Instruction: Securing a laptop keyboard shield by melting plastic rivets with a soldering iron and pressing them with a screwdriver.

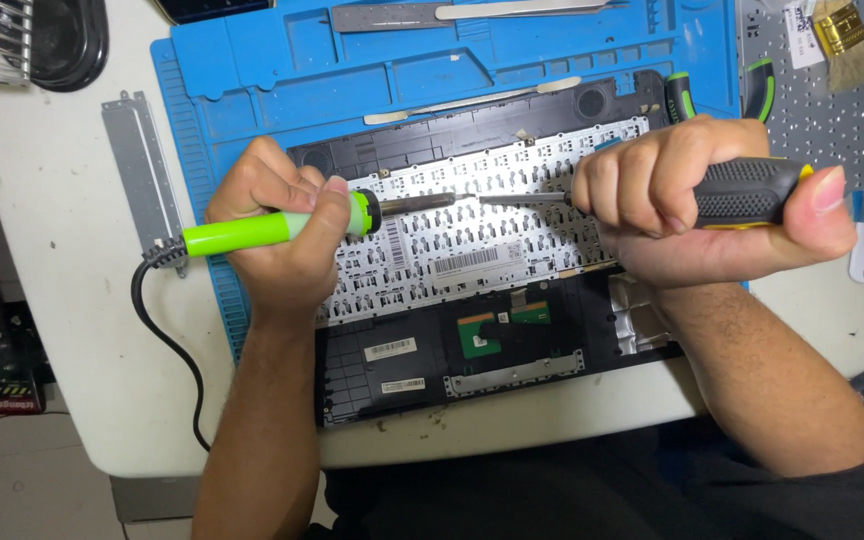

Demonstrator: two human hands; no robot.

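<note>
A laptop top case point(372, 370) lies upside down on a blue work mat point(282, 80), showing the silver back of its keyboard point(452, 245) and a small green circuit board point(479, 335). My left hand point(277, 235) grips a soldering iron point(242, 232) with a bright green handle and black cord, tip pointing right over the keyboard back. My right hand point(692, 200) is closed around a black and yellow screwdriver point(747, 192), its shaft pointing left. The two tips nearly meet above the middle of the keyboard back.
A grey metal bracket point(137, 165) lies on the white table point(52, 330) at left. Tweezers and a flat metal pry tool point(472, 12) rest at the mat's top. Another green-black screwdriver point(760, 90) and a brush point(852, 40) lie at upper right. A black tray point(67, 40) sits at top left.
</note>
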